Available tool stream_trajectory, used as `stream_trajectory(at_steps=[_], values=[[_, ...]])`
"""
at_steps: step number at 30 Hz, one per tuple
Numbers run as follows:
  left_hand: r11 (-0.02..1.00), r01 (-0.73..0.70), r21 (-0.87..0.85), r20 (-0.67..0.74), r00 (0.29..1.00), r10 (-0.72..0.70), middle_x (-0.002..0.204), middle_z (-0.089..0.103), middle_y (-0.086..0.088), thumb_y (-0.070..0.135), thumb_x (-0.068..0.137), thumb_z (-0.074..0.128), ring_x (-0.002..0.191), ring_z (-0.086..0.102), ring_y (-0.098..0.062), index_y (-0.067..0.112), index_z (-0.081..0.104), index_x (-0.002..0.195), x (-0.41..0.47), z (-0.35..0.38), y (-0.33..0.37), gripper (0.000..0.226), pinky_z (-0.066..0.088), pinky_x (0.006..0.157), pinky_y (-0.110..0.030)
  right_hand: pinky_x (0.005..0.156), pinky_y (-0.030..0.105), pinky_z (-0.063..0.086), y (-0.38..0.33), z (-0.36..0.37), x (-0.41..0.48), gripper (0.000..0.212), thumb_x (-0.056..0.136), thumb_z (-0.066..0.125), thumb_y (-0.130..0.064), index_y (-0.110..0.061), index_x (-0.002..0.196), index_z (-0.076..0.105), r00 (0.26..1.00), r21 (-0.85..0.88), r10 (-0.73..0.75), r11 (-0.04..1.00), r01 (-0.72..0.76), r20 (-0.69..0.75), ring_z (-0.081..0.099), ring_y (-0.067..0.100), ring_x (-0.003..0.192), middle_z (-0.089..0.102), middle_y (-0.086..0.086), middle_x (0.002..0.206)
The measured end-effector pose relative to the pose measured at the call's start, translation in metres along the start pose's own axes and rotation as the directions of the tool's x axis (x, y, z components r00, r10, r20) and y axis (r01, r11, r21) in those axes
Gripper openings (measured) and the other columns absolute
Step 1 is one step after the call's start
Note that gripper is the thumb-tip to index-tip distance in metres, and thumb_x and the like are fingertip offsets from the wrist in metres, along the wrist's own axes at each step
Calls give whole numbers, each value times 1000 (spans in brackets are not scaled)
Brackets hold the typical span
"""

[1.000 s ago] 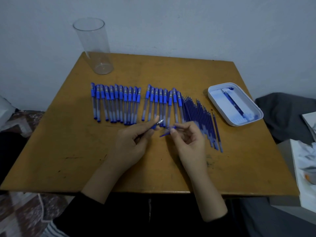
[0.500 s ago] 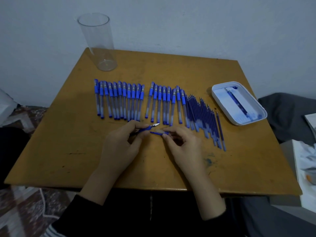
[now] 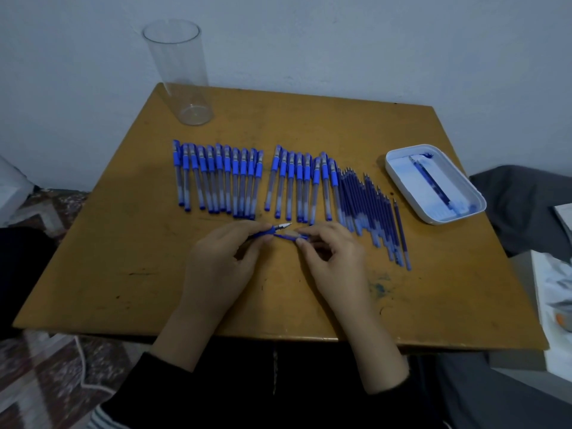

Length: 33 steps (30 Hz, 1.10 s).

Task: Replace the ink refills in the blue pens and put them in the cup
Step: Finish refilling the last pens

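Now the parts have met: left hand (image 3: 221, 264) pinches pen (image 3: 275, 230), right hand (image 3: 334, 261) pinches blue part (image 3: 289, 237); reassembly likely, cup (image 3: 182, 72) empty.

I am getting one feed only: a wide-angle camera worn on the person's head, facing forward and steeply down from the near edge of the counter (image 3: 123, 289). It is sitting close, so the left hand (image 3: 223, 267) and right hand (image 3: 334, 261) are filling the lower middle of the frame, pinching a pen (image 3: 280, 229) whose tip is showing clearly. The whole counter is fitting in; the wall (image 3: 371, 41) is taking the top, a rug (image 3: 46, 382) the lower left corner.
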State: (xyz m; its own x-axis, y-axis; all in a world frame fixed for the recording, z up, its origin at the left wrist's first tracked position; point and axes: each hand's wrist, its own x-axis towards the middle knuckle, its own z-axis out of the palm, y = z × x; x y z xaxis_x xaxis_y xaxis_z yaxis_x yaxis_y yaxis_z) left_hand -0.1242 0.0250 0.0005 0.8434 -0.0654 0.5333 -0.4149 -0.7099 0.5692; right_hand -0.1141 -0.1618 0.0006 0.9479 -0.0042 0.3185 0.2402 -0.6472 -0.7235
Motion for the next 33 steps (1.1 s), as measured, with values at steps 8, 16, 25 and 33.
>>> stream_trajectory(at_steps=[8, 16, 25, 33], values=[[999, -26, -21, -23, 999, 26, 104, 76, 4, 12, 87, 79, 95, 70, -6, 11, 78, 106, -1, 2, -2, 19, 54, 86, -20, 83, 6, 46, 1, 0, -1, 20, 88, 73, -16, -14, 108, 74, 1000, 13, 4, 1000, -4, -22, 57, -5, 91, 59, -13, 100], [993, -99, -67, 20, 995, 101, 106, 75, 3, 15, 89, 75, 98, 69, -6, 11, 78, 107, -1, 3, -2, 19, 55, 87, -24, 80, 11, 48, -5, -5, -3, 23, 89, 68, -32, -20, 107, 74, 1000, 238, -12, 971, 6, 22, 64, 0, 94, 71, -12, 97], [978, -86, -189, 22, 996, 92, 104, 72, 9, 12, 86, 75, 97, 68, 0, 10, 79, 103, 1, 3, -2, 18, 53, 87, -17, 86, 24, 54, -1, -8, -2, 22, 87, 73, -9, -11, 109, 70, 993, 481, -76, 876, 24, 90, 66, 16, 100, 71, -3, 102], [973, -90, -212, 19, 995, 96, 103, 74, 7, 13, 85, 79, 97, 69, 1, 11, 79, 102, 0, 3, -4, 17, 55, 86, -19, 80, 29, 54, 0, -9, -2, 13, 89, 70, -5, -13, 99, 69, 989, 505, -82, 863, 8, 124, 65, 18, 91, 69, -5, 94]])
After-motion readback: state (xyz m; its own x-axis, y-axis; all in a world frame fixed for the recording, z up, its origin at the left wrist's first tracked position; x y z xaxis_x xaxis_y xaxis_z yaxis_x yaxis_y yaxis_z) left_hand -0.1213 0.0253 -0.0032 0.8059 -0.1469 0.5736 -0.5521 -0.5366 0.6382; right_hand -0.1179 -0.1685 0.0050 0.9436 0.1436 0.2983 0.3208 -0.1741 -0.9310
